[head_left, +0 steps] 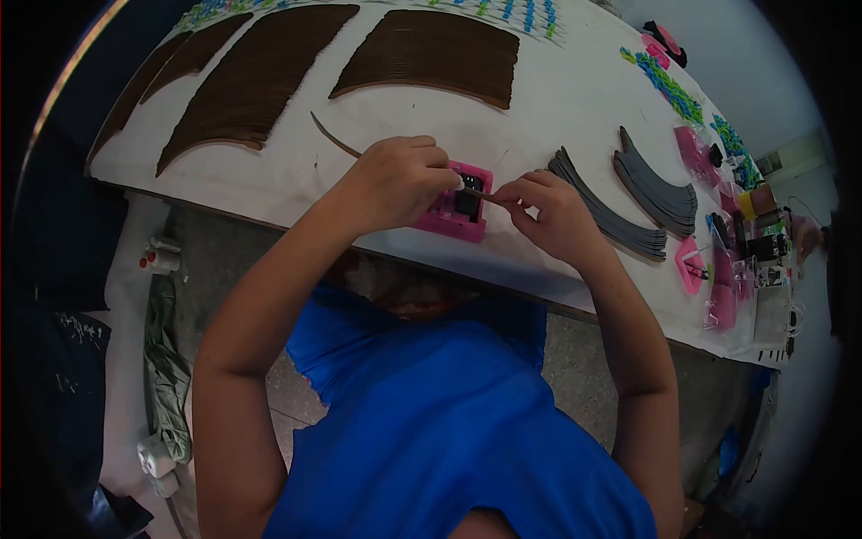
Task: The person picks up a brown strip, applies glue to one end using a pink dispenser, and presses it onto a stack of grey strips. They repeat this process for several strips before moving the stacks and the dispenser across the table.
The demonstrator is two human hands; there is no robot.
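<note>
A thin, curved brown strip [333, 135] runs through both of my hands across a pink holder [461, 228] near the table's front edge. My left hand [404, 182] is closed on the strip, and the strip's long end sticks out to the upper left behind it. My right hand [546, 211] pinches the strip's other end just right of the holder. Between the hands, a black block [467, 203] sits in the holder, under the strip. Something small and white shows at my left fingertips.
Brown strips lie fanned in wide stacks, one [429, 58] behind my hands and another [256, 76] farther left. Grey curved strips [655, 184] lie to the right. Blue and green pieces [669, 85] line the far right, near pink packets [723, 305] and small containers.
</note>
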